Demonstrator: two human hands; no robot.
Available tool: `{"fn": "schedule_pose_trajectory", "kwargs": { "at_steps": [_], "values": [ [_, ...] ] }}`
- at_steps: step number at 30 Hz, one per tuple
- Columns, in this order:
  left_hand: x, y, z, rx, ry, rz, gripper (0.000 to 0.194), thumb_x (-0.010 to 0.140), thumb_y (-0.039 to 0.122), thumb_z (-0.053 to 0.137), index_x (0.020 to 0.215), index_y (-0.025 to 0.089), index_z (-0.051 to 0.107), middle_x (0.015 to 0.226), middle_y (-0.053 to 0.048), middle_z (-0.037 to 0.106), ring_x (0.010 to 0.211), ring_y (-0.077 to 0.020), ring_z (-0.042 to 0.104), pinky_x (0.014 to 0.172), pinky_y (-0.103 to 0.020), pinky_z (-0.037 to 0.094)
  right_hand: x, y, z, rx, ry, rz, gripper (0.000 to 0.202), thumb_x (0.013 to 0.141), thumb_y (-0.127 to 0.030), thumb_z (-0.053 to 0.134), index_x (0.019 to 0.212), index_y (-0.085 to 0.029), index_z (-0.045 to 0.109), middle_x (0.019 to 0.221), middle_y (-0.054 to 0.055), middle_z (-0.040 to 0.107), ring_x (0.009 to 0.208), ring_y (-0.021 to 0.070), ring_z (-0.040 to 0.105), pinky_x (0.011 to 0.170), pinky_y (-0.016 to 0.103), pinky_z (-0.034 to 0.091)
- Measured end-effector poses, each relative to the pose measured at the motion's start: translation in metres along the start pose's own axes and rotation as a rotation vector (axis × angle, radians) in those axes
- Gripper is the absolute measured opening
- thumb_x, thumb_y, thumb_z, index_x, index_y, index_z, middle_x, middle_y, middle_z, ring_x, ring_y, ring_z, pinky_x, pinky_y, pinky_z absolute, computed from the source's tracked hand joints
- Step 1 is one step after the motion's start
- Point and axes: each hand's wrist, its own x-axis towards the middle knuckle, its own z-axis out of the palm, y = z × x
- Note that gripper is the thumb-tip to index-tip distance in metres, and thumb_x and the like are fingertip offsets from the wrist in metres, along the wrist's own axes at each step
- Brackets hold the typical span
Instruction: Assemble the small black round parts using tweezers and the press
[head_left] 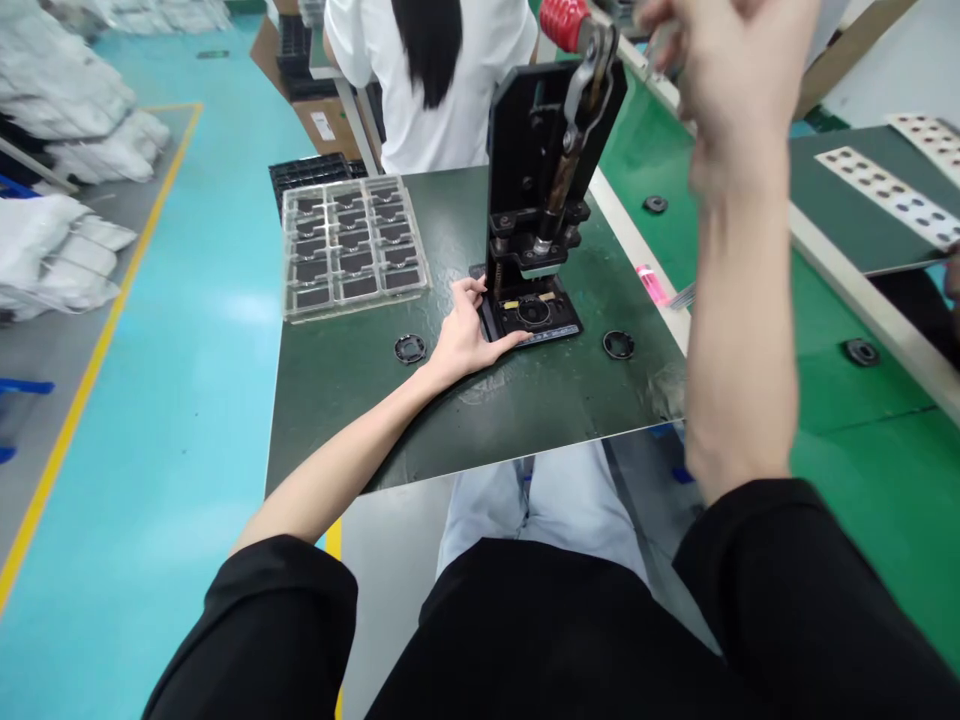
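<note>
A black hand press (534, 165) with a red handle grip (564, 22) stands on the dark green table (450, 440). My left hand (466, 335) holds the left front corner of its base, thumb along the front edge and fingers at the left side. A round black part (534, 311) sits in the base under the raised press head. My right hand (739, 65) is lifted at the top right, to the right of the red grip; its fingers are blurred and partly cut off. Ring-shaped black parts lie left (410, 348) and right (619, 345) of the press.
A clear compartment tray (354, 245) with dark pieces lies at the table's left back. Along the right runs a green conveyor belt (847, 440) with black round parts (861, 352). Beyond it are white strips (892, 198) with dark discs. A person in white (442, 110) sits ahead.
</note>
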Motion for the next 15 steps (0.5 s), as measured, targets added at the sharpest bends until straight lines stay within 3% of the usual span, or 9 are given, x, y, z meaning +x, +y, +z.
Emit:
{"fn": "schedule_pose_trajectory", "kwargs": {
  "at_steps": [1,3,4,7,9,12,15],
  "values": [
    [0.0,0.001,0.0,0.004,-0.004,0.001,0.078,0.075,0.055,0.084,0.12,0.025,0.027,0.151,-0.025,0.052,0.142,-0.036,0.056,0.114,-0.059,0.051,-0.028,0.006,-0.003,-0.099,0.105,-0.027,0.034,0.098,-0.024,0.063,0.065,-0.018,0.064,0.06,-0.005,0.064,0.057,0.0025,0.049,0.062,0.021,0.042],
    [0.0,0.002,-0.001,0.016,-0.012,-0.001,0.076,0.076,0.054,0.083,0.119,0.025,0.027,0.151,-0.026,0.052,0.142,-0.0361,0.055,0.113,-0.058,0.052,-0.088,0.018,-0.004,-0.174,0.224,0.062,0.033,0.101,-0.028,0.062,0.068,-0.022,0.062,0.063,-0.004,0.064,0.055,0.0059,0.044,0.06,0.026,0.042],
    [0.0,0.003,-0.001,0.02,-0.012,-0.005,0.076,0.077,0.053,0.083,0.118,0.025,0.026,0.15,-0.026,0.052,0.142,-0.0362,0.056,0.113,-0.057,0.052,-0.116,0.024,-0.002,-0.224,0.212,0.139,0.036,0.103,-0.037,0.059,0.07,-0.022,0.062,0.061,-0.004,0.062,0.054,0.008,0.045,0.059,0.029,0.042],
    [-0.001,0.004,-0.001,0.022,-0.011,-0.001,0.073,0.078,0.052,0.082,0.117,0.025,0.026,0.148,-0.026,0.053,0.141,-0.0355,0.057,0.112,-0.056,0.053,-0.178,0.036,0.01,-0.375,-0.035,0.267,0.044,0.099,-0.059,0.057,0.075,-0.024,0.066,0.054,-0.003,0.054,0.052,0.0122,0.045,0.06,0.034,0.042],
    [-0.001,0.004,-0.001,0.022,-0.009,0.006,0.072,0.078,0.051,0.081,0.116,0.025,0.026,0.147,-0.025,0.054,0.14,-0.0351,0.058,0.112,-0.055,0.053,-0.194,0.036,0.018,-0.443,-0.138,0.279,0.045,0.089,-0.067,0.066,0.08,-0.023,0.068,0.053,-0.003,0.052,0.052,0.0142,0.048,0.063,0.036,0.045],
    [-0.002,0.002,0.0,0.025,0.002,-0.004,0.074,0.077,0.053,0.082,0.117,0.024,0.027,0.144,-0.024,0.055,0.138,-0.0359,0.059,0.112,-0.056,0.053,-0.193,0.03,0.028,-0.615,-0.232,0.278,0.055,0.076,-0.072,0.078,0.088,-0.02,0.066,0.063,0.003,0.061,0.065,0.0227,0.063,0.074,0.042,0.051],
    [-0.003,0.002,-0.001,0.021,-0.004,-0.011,0.074,0.078,0.054,0.082,0.118,0.024,0.028,0.143,-0.025,0.056,0.138,-0.0358,0.059,0.113,-0.056,0.052,-0.181,0.024,0.035,-0.761,-0.327,0.303,0.054,0.077,-0.067,0.079,0.092,-0.018,0.063,0.075,0.01,0.069,0.079,0.0318,0.071,0.079,0.048,0.054]
  ]
}}
